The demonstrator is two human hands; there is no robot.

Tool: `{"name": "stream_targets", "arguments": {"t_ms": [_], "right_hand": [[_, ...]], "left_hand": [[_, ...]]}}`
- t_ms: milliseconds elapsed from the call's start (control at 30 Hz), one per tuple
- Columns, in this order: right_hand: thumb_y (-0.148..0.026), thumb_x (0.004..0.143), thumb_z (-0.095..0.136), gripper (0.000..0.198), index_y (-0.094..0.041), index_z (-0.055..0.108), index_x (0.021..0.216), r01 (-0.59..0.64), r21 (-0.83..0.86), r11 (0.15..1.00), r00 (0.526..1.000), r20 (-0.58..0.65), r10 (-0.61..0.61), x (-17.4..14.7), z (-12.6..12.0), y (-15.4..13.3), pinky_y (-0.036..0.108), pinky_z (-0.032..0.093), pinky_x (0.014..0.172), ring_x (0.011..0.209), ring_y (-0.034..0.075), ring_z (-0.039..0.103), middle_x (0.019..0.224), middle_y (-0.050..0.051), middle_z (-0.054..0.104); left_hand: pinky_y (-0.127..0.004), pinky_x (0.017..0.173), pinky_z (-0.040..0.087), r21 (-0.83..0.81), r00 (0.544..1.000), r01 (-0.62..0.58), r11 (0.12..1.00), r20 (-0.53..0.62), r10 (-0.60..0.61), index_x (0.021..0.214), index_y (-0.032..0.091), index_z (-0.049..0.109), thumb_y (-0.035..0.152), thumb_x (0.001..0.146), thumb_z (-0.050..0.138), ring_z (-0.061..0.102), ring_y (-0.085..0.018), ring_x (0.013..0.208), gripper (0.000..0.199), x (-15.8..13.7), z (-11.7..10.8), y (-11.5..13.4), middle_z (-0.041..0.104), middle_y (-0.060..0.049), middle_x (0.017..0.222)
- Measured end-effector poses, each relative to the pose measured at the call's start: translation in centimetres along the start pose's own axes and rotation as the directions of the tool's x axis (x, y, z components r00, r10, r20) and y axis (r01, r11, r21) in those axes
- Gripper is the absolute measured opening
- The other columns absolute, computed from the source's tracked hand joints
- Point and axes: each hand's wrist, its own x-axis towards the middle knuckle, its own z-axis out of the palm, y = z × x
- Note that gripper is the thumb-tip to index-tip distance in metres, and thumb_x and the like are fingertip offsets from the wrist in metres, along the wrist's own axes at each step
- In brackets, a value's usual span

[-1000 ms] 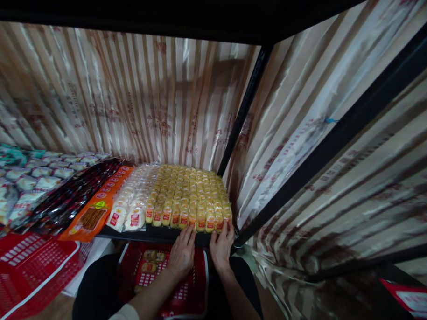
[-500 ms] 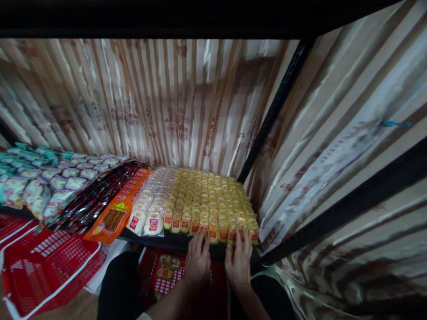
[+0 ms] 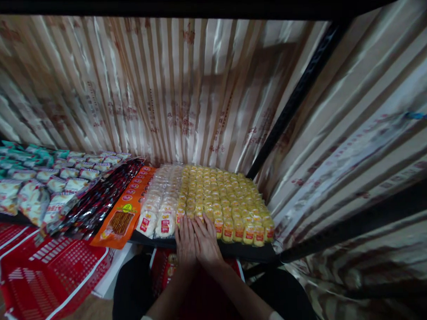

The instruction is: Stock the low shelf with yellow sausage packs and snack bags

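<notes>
Packets (image 3: 232, 203), yellow, shiny, red-labelled, in tight rows — left hand (image 3: 186, 243) and right hand (image 3: 207, 243) flat against them, fingers outstretched.

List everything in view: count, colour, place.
Yellow packets: many, yellow, shelf's right end
White packets: two rows, white, left of yellow ones
Orange packet: at least one, orange, next left
Dark packets: several, black and red, next left
Printed packets: many, mostly white, further left
Teal packets: many, teal, far left
Shelf: one, black, under packets
Frame bars: several, black, top and sides
Sheeting: count unclear, striped beige, behind and right
Baskets: at least three, red, lower left and centre
White object: one, white, beside left basket
Blue strip: one, blue, right sheeting
Legs: two, dark clothing, bottom
Left hand: one, bare, on yellow packets
Right hand: one, bare, likewise
</notes>
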Motion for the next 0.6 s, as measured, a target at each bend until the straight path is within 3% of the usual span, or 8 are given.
{"name": "stream_targets", "arguments": {"t_ms": [200, 367, 600], "right_hand": [[-0.018, 0.089, 0.033, 0.045, -0.015, 0.047, 0.132, -0.009, 0.001, 1.0, 0.99, -0.141, 0.009, -2.0, 0.1, 0.3, 0.056, 0.035, 0.103, 0.135, 0.028, 0.027, 0.137, 0.014, 0.046], [-0.016, 0.089, 0.032, 0.048, -0.011, 0.04, 0.136, 0.016, 0.04, 0.999, 0.995, -0.102, -0.012, -3.8, -0.2, 0.2, 0.049, 0.041, 0.102, 0.131, 0.023, 0.037, 0.135, 0.016, 0.048], [-0.016, 0.09, 0.03, 0.049, -0.011, 0.037, 0.138, 0.037, 0.159, 0.987, 0.991, -0.129, -0.017, -2.9, 0.2, 0.3, 0.046, 0.041, 0.104, 0.129, 0.022, 0.041, 0.135, 0.014, 0.048]], "left_hand": [[-0.052, 0.106, 0.032, -0.129, 1.0, 0.011, 0.992, 0.0, -0.011, 0.142, 0.01, 0.026, 0.01, 0.086, 0.031, 0.031, -0.028, 0.134, 0.056, -1.1, -0.6, 0.4, 0.036, -0.018, 0.143], [-0.04, 0.105, 0.037, -0.335, 0.985, -0.122, 0.934, 0.075, 0.155, 0.143, 0.013, 0.024, 0.015, 0.09, 0.028, 0.031, -0.022, 0.134, 0.053, -2.9, -0.3, 0.2, 0.039, -0.014, 0.142], [-0.04, 0.102, 0.039, -0.334, 0.982, -0.144, 0.932, 0.071, 0.177, 0.144, 0.011, 0.019, 0.017, 0.092, 0.026, 0.029, -0.024, 0.135, 0.054, -2.2, -0.7, 0.2, 0.039, -0.015, 0.142]]}}
